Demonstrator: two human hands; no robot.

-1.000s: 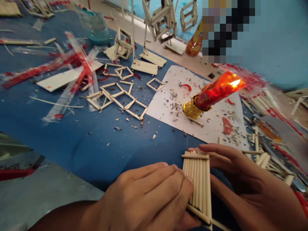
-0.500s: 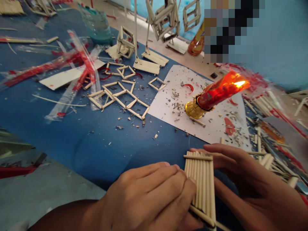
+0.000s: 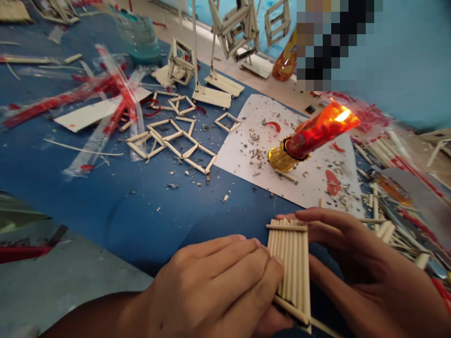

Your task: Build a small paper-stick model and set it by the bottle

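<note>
With fingers of the left hand [image 3: 211, 281] clamped on a stick panel [image 3: 295, 260] by the near edge of a blue table [image 3: 141, 202]; with those of the right hand [image 3: 355, 258] spread around its far end, gripping or not, cannot tell. Below, grey floor [image 3: 95, 277]. On scrap-strewn white paper [image 3: 234, 162], a lit red candle [image 3: 319, 130] in a gold holder [image 3: 280, 157]. Farther back, a clear tub [image 3: 143, 40], contents unclear, and an orange bottle [image 3: 284, 61].

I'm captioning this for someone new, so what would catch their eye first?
Probably the glowing red candle in its gold holder, standing on the white paper right of centre. Next, the panel of thin sticks between the left hand and right hand at the bottom, then the cube-like stick frames at the top.
</note>
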